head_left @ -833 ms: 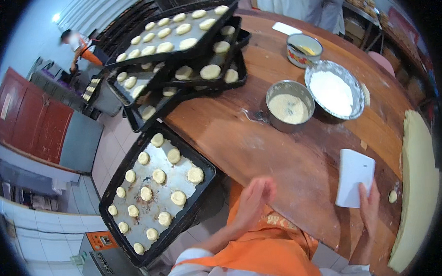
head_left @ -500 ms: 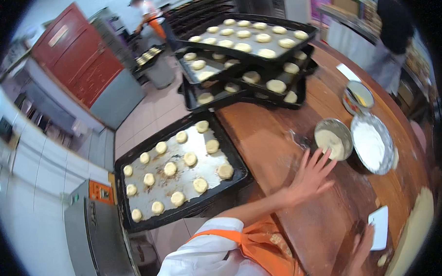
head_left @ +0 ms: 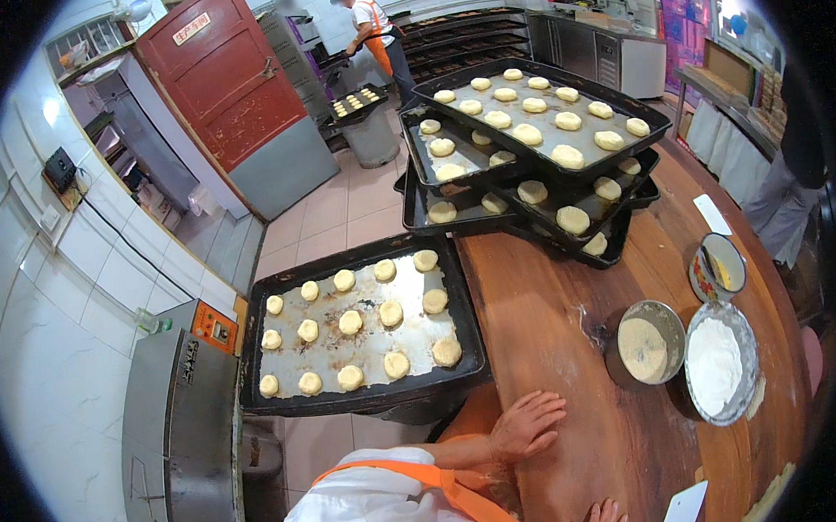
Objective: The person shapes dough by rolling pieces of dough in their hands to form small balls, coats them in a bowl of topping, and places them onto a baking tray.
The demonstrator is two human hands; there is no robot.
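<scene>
My left hand [head_left: 530, 425] lies on the wooden table [head_left: 521, 313] near its left edge, fingers stretched out and nothing in them. At the lower rim of the picture, only part of my right hand [head_left: 604, 517] shows, its fingers apart and resting on the wood. A white flat dough scraper [head_left: 686, 507] lies to its right, not touched. Farther up the table stands a metal bowl [head_left: 646, 343] with pale crumbly contents. Left of the table, a black baking tray [head_left: 368, 401] holds rows of round dough pieces [head_left: 350, 322].
Stacked, crossed trays [head_left: 542, 119] of dough rounds fill the far table end. A basin of white flour [head_left: 714, 366] and an enamel mug [head_left: 717, 267] stand at right. A grey machine [head_left: 180, 435] is at left. One person [head_left: 373, 37] works at the back, another [head_left: 793, 183] at right.
My left hand has drawn back from the metal bowl to the table's left edge. My right hand has moved left, away from the scraper. The whole view has shifted.
</scene>
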